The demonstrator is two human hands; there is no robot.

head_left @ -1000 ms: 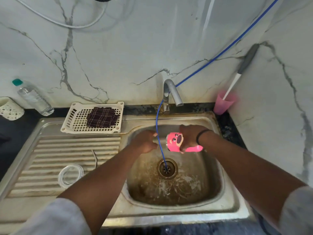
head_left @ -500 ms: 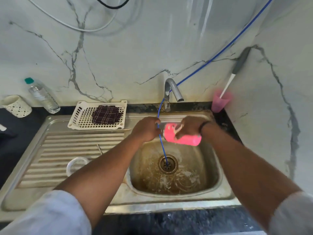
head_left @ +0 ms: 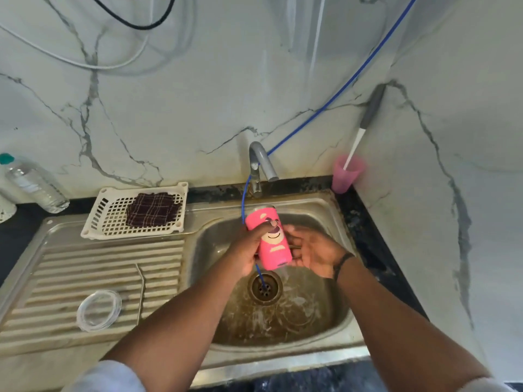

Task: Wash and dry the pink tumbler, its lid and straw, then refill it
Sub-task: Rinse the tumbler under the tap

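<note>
Tumbler (head_left: pixel 271 241) held over the sink (head_left: pixel 325 329) basin, below the tap (head_left: pixel 261 162).

The left hand (head_left: pixel 249 250) grips the tumbler's left side, fingers curled round it; the right hand (head_left: pixel 314 250) lies against its right side with fingers spread and nearly straight. The tumbler tilts, base toward the drain (head_left: pixel 265 287). A clear lid (head_left: pixel 99 309) and straw (head_left: pixel 140 292) lie on the drainboard (head_left: pixel 56 267), near its front.

The left hand (head_left: pixel 249 250) covers the left side of the pink tumbler (head_left: pixel 268 239) — its open end cannot be made out. The right hand (head_left: pixel 314 254) is partly behind it. The bottle (head_left: pixel 34 185) is blurred, and the white cup (head_left: pixel 5 207) is cut off by the left edge.
</note>
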